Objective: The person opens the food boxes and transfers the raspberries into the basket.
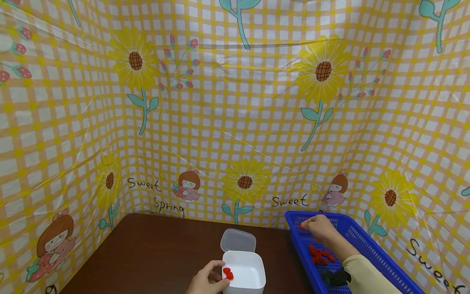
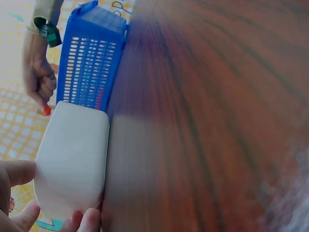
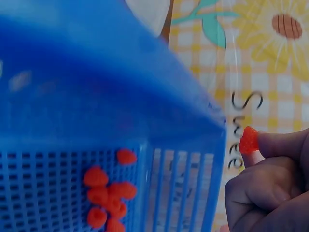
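Observation:
My right hand (image 1: 321, 228) pinches a red raspberry (image 3: 249, 139) between thumb and finger. It is above the far left end of the blue basket (image 1: 371, 241), where several more raspberries (image 1: 320, 255) lie in a loose cluster on the basket floor. My left hand (image 1: 208, 279) holds a square white box (image 1: 253, 288) at its left side, fingertips against the wall. Inside that open-topped box, two raspberries (image 1: 228, 273) rest by the left wall. The left wrist view shows the fingers touching the box's outside (image 2: 75, 154); part of the hand is cut off there.
A translucent lid (image 1: 238, 240) lies on the dark brown table (image 1: 165, 253) just behind the box. Checked sunflower cloth (image 1: 235, 114) closes off the back and both sides. On the right wrist sits a dark device (image 2: 52, 35).

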`<state>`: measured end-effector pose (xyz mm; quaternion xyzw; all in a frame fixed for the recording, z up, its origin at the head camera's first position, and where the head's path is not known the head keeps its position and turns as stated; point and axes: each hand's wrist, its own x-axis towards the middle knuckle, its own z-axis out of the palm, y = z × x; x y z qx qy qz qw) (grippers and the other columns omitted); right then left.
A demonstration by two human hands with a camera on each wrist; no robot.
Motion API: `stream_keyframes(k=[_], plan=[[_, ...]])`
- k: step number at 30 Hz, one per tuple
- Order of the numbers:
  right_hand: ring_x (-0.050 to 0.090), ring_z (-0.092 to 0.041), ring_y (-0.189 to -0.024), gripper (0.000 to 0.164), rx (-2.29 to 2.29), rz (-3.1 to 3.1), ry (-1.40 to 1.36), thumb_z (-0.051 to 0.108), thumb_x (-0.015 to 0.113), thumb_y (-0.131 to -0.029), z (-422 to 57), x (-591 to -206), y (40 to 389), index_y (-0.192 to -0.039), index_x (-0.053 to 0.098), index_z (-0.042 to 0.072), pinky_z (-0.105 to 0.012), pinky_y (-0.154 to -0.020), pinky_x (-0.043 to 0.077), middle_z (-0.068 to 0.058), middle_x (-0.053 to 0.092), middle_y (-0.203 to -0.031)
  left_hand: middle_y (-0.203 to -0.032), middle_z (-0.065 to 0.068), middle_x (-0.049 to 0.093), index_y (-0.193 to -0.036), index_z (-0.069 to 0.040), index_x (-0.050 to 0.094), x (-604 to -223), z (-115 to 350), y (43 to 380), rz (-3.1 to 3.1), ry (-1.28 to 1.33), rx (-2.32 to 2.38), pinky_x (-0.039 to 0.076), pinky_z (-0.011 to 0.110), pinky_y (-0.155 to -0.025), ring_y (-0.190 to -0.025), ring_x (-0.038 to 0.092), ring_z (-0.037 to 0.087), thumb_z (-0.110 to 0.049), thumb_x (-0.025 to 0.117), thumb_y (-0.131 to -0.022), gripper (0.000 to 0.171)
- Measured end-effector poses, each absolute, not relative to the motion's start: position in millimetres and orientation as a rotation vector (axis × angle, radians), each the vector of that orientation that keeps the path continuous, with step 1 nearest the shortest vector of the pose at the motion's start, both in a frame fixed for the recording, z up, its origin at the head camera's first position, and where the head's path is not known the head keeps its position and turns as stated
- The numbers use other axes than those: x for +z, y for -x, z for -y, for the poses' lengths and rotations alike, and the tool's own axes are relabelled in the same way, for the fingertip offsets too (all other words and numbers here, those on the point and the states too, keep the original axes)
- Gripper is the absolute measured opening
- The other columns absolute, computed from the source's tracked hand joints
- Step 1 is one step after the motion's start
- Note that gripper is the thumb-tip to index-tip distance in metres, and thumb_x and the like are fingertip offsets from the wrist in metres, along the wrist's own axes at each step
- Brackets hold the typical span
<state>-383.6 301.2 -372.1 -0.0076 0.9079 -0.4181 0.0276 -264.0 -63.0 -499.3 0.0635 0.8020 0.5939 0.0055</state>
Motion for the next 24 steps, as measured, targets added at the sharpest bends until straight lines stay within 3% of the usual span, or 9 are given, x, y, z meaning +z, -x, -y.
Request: stream_keyframes(k=[3,6,8,11,13,16,19,21,24], plan=[[0.032,-0.007,-0.046,0.031,-1.287,-2.805,0.027,0.007,0.057,-0.097,-313,-373,384,-0.118,0.066,-0.014,-0.027,-0.046,0.035,0.005,0.039,-0.057,-0.083,0.001,0.064,-0.121,-0.012,0.064,-501,61,265,-2.505,-0.194,1.853,0.055,0.039,-0.069,-0.079,0.061,0.019,-0.021,0.078,-0.085,0.040],[0.021,-0.007,-0.043,0.020,-1.297,-2.781,0.006,0.005,0.056,-0.096,-323,-374,383,-0.093,0.070,-0.010,-0.024,-0.044,0.026,0.007,0.026,-0.051,-0.083,0.001,0.065,-0.121,-0.012,0.064,-502,58,266,-2.509,-0.216,1.857,0.054,0.037,-0.069,-0.079,0.062,0.018,-0.021,0.078,-0.084,0.041],[0.019,-0.006,-0.043,0.024,-1.288,-2.779,-0.014,0.004,0.056,-0.096,-327,-375,383,-0.075,0.063,-0.003,-0.024,-0.044,0.025,0.009,0.023,-0.051,-0.083,0.000,0.065,-0.121,-0.012,0.064,-501,57,266,-2.508,-0.224,1.867,0.053,0.036,-0.068,-0.078,0.061,0.017,-0.021,0.079,-0.084,0.041],[0.019,-0.006,-0.045,0.032,-1.270,-2.781,-0.023,0.003,0.057,-0.095,-333,-377,387,-0.064,0.050,0.008,-0.024,-0.044,0.024,0.009,0.022,-0.053,-0.083,0.001,0.063,-0.121,-0.011,0.064,-500,58,266,-2.511,-0.234,1.891,0.053,0.035,-0.067,-0.076,0.061,0.017,-0.020,0.078,-0.084,0.041],[0.018,-0.005,-0.046,0.034,-1.252,-2.787,-0.030,0.002,0.058,-0.094,-336,-381,391,-0.063,0.046,0.010,-0.023,-0.044,0.025,0.010,0.022,-0.053,-0.083,0.002,0.063,-0.121,-0.010,0.064,-498,59,266,-2.509,-0.233,1.901,0.054,0.035,-0.066,-0.076,0.061,0.018,-0.019,0.078,-0.084,0.041],[0.020,-0.005,-0.046,0.026,-1.188,-2.806,-0.060,0.001,0.059,-0.092,-342,-390,398,-0.067,0.053,0.002,-0.023,-0.043,0.026,0.008,0.025,-0.054,-0.083,0.002,0.063,-0.122,-0.010,0.064,-498,62,265,-2.497,-0.216,1.891,0.054,0.036,-0.067,-0.077,0.061,0.018,-0.018,0.078,-0.084,0.041],[0.023,-0.005,-0.046,0.010,-1.131,-2.819,-0.083,-0.001,0.058,-0.092,-349,-400,404,-0.088,0.061,-0.010,-0.022,-0.044,0.029,0.005,0.036,-0.059,-0.083,0.001,0.063,-0.122,-0.011,0.064,-498,63,264,-2.489,-0.192,1.871,0.053,0.037,-0.069,-0.079,0.060,0.018,-0.019,0.078,-0.085,0.040],[0.025,-0.006,-0.045,0.015,-1.112,-2.818,-0.107,-0.001,0.058,-0.091,-352,-405,406,-0.097,0.055,-0.015,-0.022,-0.044,0.030,0.003,0.037,-0.059,-0.083,0.000,0.064,-0.122,-0.011,0.064,-499,63,264,-2.489,-0.189,1.867,0.052,0.037,-0.070,-0.080,0.060,0.018,-0.019,0.078,-0.085,0.040],[0.026,-0.006,-0.046,0.018,-1.127,-2.803,-0.139,-0.002,0.058,-0.089,-355,-409,407,-0.100,0.050,-0.015,-0.022,-0.043,0.030,0.004,0.035,-0.057,-0.083,0.000,0.064,-0.122,-0.011,0.064,-500,63,265,-2.494,-0.193,1.865,0.051,0.037,-0.069,-0.080,0.060,0.018,-0.019,0.077,-0.085,0.040]])
